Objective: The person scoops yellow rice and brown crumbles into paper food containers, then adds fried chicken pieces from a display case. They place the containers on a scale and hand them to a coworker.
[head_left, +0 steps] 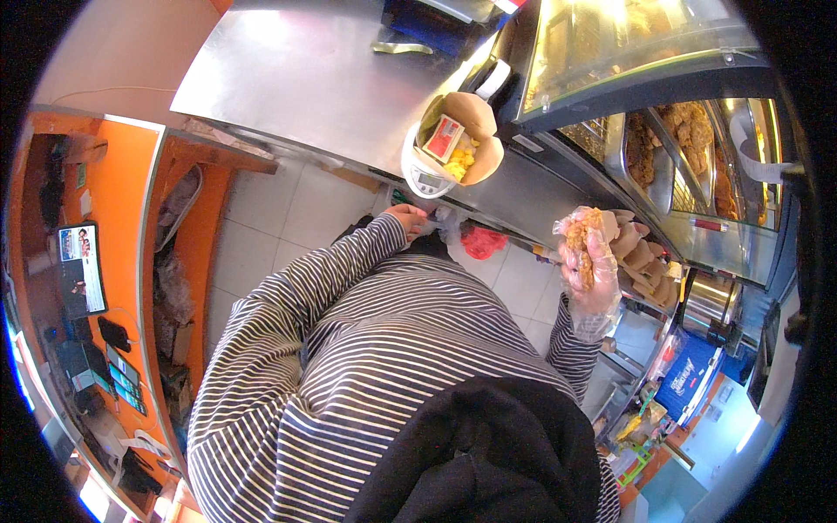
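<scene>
My right hand (pixel 596 275), in a clear plastic glove, is closed around a piece of golden-brown fried chicken (pixel 579 247), to the right of my body. My left hand (pixel 408 220) is bare, its fingers loosely apart with nothing seen in them, just below the counter edge. Nearest to it is a white digital scale (pixel 427 182) at that edge. On the scale stands an unfolded brown paper box (pixel 480 161). Inside the box lie a red-and-white packet (pixel 444 137) and yellow food pieces (pixel 461 160).
A steel counter (pixel 296 74) stretches ahead. At the right, a lit glass warming cabinet (pixel 645 52) stands above trays of fried chicken (pixel 695 139). Folded brown boxes (pixel 649 266) are stacked beyond my right hand. An orange shelf unit (pixel 131 209) stands left; a red plastic bag (pixel 483 243) lies low.
</scene>
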Tool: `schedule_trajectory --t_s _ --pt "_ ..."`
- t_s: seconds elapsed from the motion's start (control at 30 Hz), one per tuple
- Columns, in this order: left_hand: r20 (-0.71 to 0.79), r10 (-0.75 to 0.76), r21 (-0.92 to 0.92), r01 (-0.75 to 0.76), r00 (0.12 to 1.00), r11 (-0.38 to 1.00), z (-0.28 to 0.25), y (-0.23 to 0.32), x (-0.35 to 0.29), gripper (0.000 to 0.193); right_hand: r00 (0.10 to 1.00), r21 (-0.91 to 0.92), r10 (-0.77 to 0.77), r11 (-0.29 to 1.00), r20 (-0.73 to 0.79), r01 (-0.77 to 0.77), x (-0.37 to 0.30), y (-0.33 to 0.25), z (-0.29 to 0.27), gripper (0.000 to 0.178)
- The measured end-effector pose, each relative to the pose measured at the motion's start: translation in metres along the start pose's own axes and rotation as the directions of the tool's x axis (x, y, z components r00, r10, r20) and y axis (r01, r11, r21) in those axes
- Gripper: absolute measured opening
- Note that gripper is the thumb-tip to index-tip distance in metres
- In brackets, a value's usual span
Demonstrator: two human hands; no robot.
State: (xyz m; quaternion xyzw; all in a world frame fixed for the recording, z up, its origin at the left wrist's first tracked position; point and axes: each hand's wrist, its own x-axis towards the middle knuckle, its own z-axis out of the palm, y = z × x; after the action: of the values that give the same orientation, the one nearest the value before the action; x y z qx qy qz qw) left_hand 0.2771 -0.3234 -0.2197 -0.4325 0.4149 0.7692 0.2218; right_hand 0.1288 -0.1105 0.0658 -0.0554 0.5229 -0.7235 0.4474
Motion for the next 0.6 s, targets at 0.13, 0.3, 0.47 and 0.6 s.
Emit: schedule_trajectory --t_s 0.13,0.3,0.47,0.6 --pt "-0.010 0.094 -0.017 -0.094 0.995 0.995 -0.011 0.001 -0.008 0.015 1.000 0.042 -0.004 0.999 -0.022 0.005 0.004 0.005 0.003 0.028" --pt "-0.063 0.106 -0.088 -0.111 0.992 0.990 -0.024 0.000 -0.014 0.013 1.000 0.066 -0.009 0.998 -0.009 0.010 0.008 0.008 0.007 0.028" --pt "-0.103 0.027 -0.208 -0.048 0.994 0.977 -0.039 -0.001 -0.016 0.015 1.000 0.071 0.007 0.997 0.027 -0.009 0.013 0.007 0.012 0.028" --pt "-0.129 -0.007 -0.207 -0.020 0.992 0.978 -0.045 0.001 -0.018 0.017 0.997 0.098 0.012 0.995 0.075 -0.020 0.019 0.009 0.013 0.027"
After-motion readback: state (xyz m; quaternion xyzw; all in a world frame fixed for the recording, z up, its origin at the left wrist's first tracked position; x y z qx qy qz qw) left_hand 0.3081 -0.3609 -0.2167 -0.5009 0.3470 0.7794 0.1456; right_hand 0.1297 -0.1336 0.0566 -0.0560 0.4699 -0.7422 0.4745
